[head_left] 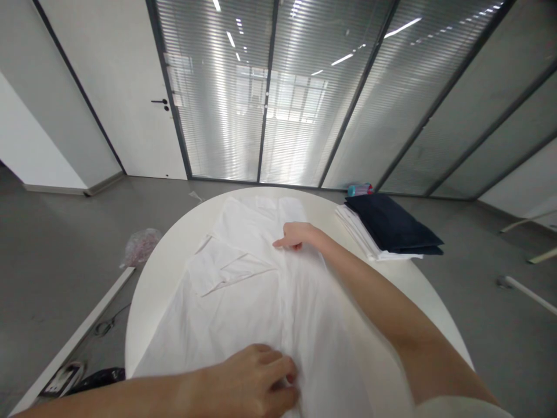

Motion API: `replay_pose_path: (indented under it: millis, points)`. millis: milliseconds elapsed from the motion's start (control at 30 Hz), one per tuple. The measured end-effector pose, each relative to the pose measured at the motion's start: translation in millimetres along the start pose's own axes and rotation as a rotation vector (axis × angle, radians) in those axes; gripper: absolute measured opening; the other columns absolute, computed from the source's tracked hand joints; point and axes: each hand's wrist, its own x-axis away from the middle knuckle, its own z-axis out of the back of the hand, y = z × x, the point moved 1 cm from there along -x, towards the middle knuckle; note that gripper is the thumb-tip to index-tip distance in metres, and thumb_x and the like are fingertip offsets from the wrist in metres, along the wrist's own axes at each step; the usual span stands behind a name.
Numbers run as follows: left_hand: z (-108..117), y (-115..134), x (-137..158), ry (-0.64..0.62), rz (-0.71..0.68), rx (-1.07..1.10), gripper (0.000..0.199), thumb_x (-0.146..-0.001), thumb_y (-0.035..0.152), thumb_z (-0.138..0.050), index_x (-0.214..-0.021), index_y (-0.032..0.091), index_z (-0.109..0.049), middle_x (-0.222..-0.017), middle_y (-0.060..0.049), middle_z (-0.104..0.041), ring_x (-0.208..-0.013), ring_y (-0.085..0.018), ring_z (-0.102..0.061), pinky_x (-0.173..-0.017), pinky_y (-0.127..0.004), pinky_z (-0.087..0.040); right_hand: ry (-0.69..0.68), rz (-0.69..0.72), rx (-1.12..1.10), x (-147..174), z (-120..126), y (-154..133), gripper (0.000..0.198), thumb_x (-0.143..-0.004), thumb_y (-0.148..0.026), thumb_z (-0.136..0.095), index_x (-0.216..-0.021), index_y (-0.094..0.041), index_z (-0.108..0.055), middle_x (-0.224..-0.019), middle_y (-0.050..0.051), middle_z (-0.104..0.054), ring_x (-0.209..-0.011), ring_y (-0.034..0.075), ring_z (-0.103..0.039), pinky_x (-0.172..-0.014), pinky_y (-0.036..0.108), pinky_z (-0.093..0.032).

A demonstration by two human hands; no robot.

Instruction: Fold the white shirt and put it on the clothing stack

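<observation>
One white, thin-fabric garment (243, 313) lies on one round white table (159, 296), its folded section (213, 270) left of a raised lengthwise strip (285, 307). Two hands contact the garment. The left hand (266, 380), at the near end of the strip, has curled fingers with the thumb close to them; whether cloth is pinched cannot be told. The right hand (296, 234), near the far end, extends its index finger onto the cloth, the others curled under; its grip cannot be told. One stack at the table's right comprises dark navy folded cloth (387, 220) over white folded cloth (359, 235), layers uncountable. One clear plastic bag (141, 247) on the floor contains indistinct pinkish material. The garment's near edge is cut off by the frame.
</observation>
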Motion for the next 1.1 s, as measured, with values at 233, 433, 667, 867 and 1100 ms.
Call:
replay_pose_path:
  millis: [233,433,667,867,1100]
  points:
    - [6.5,-1.8,-3.2,-0.015,-0.056,0.017,0.009,-0.099,0.017,-0.051,-0.096,0.015,-0.059,-0.102,-0.006,-0.066,-0.073,-0.013,-0.060,-0.065,-0.027,-0.052,0.009,0.209,0.047,37.1,-16.3,-2.2,0.041,-0.080,-0.016,-0.054,-0.118,-0.027,-0.065,-0.080,0.003,-0.073,-0.071,0.020,-0.068,-0.061,0.028,-0.042]
    - [8.6,-0.8,-2.2,0.018,-0.060,0.001,0.005,-0.096,0.016,-0.053,-0.097,0.015,-0.058,-0.100,-0.008,-0.064,-0.070,-0.014,-0.058,-0.065,-0.028,-0.050,0.334,0.367,0.186,26.3,-23.5,6.1,0.024,-0.091,-0.015,-0.045,-0.090,-0.020,-0.068,-0.100,0.009,-0.068,-0.082,0.020,-0.063,-0.065,0.028,-0.039]
    - [5.0,-1.0,-4.4,0.068,-0.070,-0.014,0.019,-0.097,0.023,-0.054,-0.079,0.017,-0.054,-0.078,-0.002,-0.056,-0.060,-0.014,-0.047,-0.055,-0.030,-0.039,0.515,0.543,0.103,3.2,-54.9,2.4,0.022,-0.094,-0.016,-0.044,-0.089,-0.017,-0.066,-0.105,0.009,-0.058,-0.088,0.018,-0.058,-0.079,0.028,-0.042]
    - [5.0,-1.0,-6.7,0.101,-0.114,-0.046,0.033,-0.095,0.030,-0.060,-0.067,0.018,-0.049,-0.066,0.001,-0.050,-0.058,-0.013,-0.044,-0.053,-0.032,-0.030,0.686,0.284,-0.201,-41.2,-43.6,25.9,0.036,-0.093,-0.017,-0.043,-0.126,-0.021,-0.057,-0.126,0.009,-0.056,-0.114,0.019,-0.055,-0.100,0.031,-0.040]
    - [1.4,-3.8,-8.6,-0.017,-0.114,-0.018,0.033,-0.089,0.026,-0.071,-0.064,0.018,-0.051,-0.068,0.002,-0.057,-0.063,-0.013,-0.049,-0.060,-0.030,-0.039,0.578,-0.108,-0.217,-115.3,-20.5,40.9,0.072,-0.100,-0.055,-0.027,-0.157,-0.012,-0.023,-0.165,0.014,-0.016,-0.151,0.032,-0.014,-0.120,0.048,-0.016]
